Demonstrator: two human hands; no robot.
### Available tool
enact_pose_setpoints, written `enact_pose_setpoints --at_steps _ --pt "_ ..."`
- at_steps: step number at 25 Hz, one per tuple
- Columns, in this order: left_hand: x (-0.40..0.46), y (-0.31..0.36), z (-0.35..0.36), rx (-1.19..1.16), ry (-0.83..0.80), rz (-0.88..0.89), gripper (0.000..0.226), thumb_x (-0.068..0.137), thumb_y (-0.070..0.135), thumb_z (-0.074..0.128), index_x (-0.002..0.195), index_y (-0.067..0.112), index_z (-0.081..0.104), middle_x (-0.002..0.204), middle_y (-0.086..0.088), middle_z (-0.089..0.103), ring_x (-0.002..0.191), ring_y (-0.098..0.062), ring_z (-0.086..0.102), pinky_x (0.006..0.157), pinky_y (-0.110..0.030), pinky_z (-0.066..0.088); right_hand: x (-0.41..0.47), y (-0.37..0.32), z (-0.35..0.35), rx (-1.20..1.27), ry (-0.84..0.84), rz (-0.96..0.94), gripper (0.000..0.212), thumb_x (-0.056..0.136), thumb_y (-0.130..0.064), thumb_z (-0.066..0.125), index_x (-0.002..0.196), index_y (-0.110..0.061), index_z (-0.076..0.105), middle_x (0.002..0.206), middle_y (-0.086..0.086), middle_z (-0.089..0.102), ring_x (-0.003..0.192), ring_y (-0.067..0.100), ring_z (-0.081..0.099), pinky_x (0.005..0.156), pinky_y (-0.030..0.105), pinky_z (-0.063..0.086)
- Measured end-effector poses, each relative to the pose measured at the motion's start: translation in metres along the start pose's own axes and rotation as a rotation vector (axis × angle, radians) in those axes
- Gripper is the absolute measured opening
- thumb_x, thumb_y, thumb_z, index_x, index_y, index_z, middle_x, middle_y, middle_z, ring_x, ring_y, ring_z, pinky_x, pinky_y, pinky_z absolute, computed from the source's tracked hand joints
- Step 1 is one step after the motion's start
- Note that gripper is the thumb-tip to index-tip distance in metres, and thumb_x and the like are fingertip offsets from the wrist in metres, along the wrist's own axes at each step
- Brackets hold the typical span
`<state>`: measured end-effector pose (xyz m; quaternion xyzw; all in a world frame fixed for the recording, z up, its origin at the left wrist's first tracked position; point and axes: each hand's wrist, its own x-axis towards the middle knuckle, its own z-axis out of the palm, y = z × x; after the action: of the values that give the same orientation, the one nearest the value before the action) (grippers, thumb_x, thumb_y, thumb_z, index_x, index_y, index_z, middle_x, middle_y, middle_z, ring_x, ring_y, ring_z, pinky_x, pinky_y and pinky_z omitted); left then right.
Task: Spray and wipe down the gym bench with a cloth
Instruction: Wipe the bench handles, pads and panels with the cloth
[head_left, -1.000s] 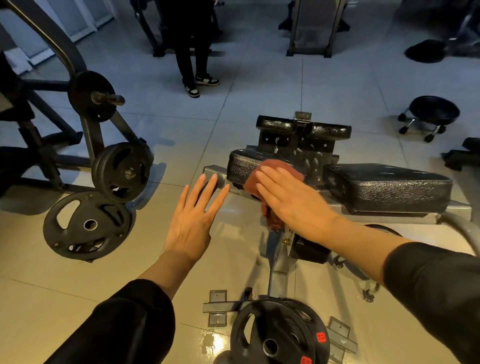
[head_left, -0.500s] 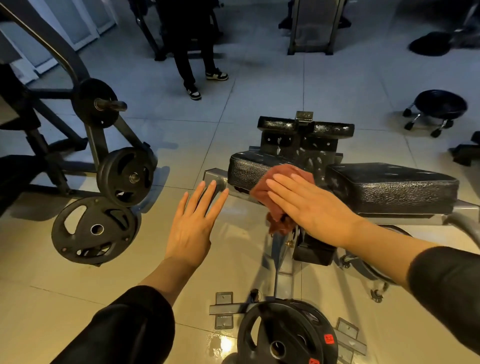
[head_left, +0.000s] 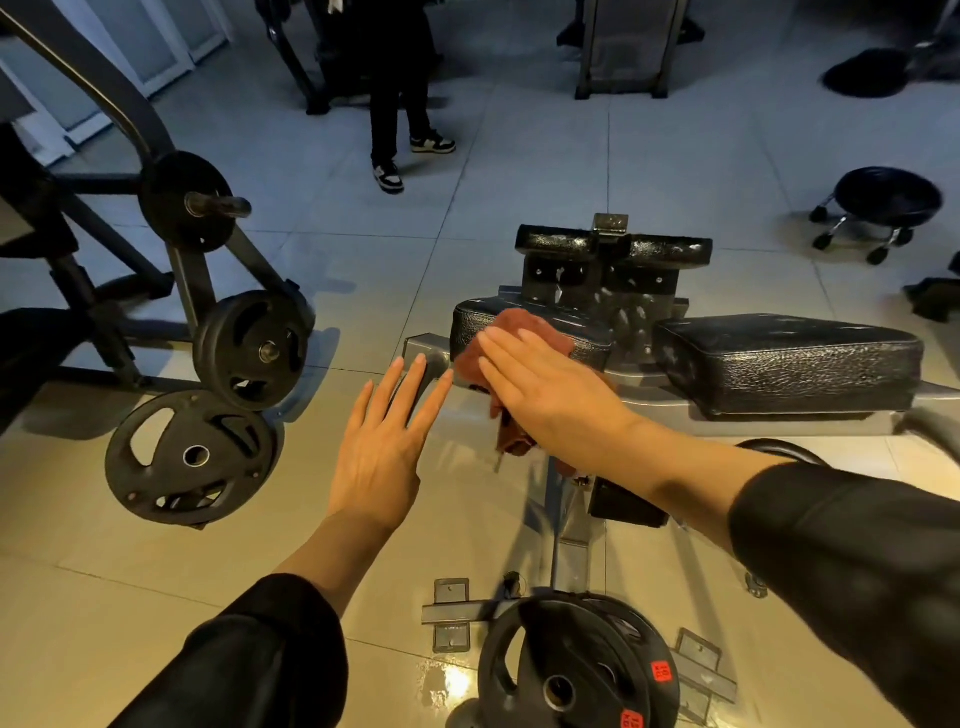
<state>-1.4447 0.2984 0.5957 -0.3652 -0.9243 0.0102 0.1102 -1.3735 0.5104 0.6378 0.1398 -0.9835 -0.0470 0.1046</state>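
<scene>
The gym machine has two black textured pads on a grey steel frame: a left pad (head_left: 587, 338) and a larger right pad (head_left: 789, 364). A reddish-brown cloth (head_left: 519, 332) lies over the left pad's near edge and hangs down in front of it. My right hand (head_left: 550, 395) presses flat on the cloth with straight fingers. My left hand (head_left: 384, 447) hovers open to the left, fingers spread, its tips near the frame's left end (head_left: 423, 348). No spray bottle is in view.
A plate rack (head_left: 208, 291) with several black weight plates stands at the left. Another plate (head_left: 576, 670) sits on the machine's near post. A person in dark trousers (head_left: 395, 88) stands behind. A wheeled black stool (head_left: 883, 208) is at the far right.
My right hand with the cloth slid right along the left pad, then back left toward its end. My left hand stayed hovering beside the frame.
</scene>
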Motion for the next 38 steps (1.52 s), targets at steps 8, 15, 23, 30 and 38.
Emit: enact_pose_setpoints --at_steps 8,15,23,30,38 --pt "0.001 -0.003 0.001 -0.026 0.039 -0.007 0.105 0.068 -0.016 0.065 0.154 0.022 0.019 0.161 -0.009 0.014 0.148 -0.03 0.005 0.119 -0.045 0.01 0.051 -0.009 0.002 -0.091 -0.066 -0.108 0.077 0.094 -0.009 0.057 0.154 -0.008 0.008 0.161 0.014 -0.002 0.148 0.031 -0.007 0.117 0.042 -0.009" --pt "0.0 -0.005 0.005 -0.045 0.025 -0.02 0.109 0.067 -0.004 0.081 0.153 0.021 0.02 0.158 -0.011 0.02 0.147 -0.031 0.013 0.115 -0.047 0.02 -0.004 0.025 0.002 -0.124 -0.049 -0.092 0.088 0.078 -0.006 0.076 0.15 -0.007 0.027 0.158 0.014 0.021 0.146 0.033 0.016 0.118 0.048 0.02" --pt "0.0 -0.002 -0.003 -0.029 0.032 -0.001 0.099 0.072 0.0 0.078 0.152 0.019 0.024 0.156 -0.015 0.025 0.145 -0.034 0.019 0.114 -0.05 0.025 -0.061 0.037 0.001 -0.087 -0.07 -0.007 0.089 0.058 0.002 0.085 0.139 -0.003 0.047 0.148 0.017 0.041 0.137 0.034 0.039 0.11 0.048 0.033" --pt "0.001 0.032 -0.03 -0.223 0.217 0.076 0.073 0.09 0.051 0.056 0.148 0.011 0.034 0.154 -0.011 0.031 0.147 -0.025 0.018 0.121 -0.043 0.01 -0.08 0.015 -0.034 0.279 0.051 0.09 0.034 0.078 -0.003 0.068 0.11 -0.008 0.058 0.111 0.005 0.055 0.093 0.019 0.054 0.066 0.029 0.051" --pt "0.02 0.104 -0.067 -0.742 0.177 0.082 0.049 0.083 0.011 0.057 0.126 0.025 0.037 0.112 -0.004 0.051 0.088 -0.02 0.056 0.069 -0.046 0.052 -0.053 0.013 -0.051 0.42 0.179 0.02 0.034 0.092 -0.034 0.058 0.111 -0.006 0.052 0.109 0.01 0.051 0.081 0.014 0.044 0.059 0.027 0.038"
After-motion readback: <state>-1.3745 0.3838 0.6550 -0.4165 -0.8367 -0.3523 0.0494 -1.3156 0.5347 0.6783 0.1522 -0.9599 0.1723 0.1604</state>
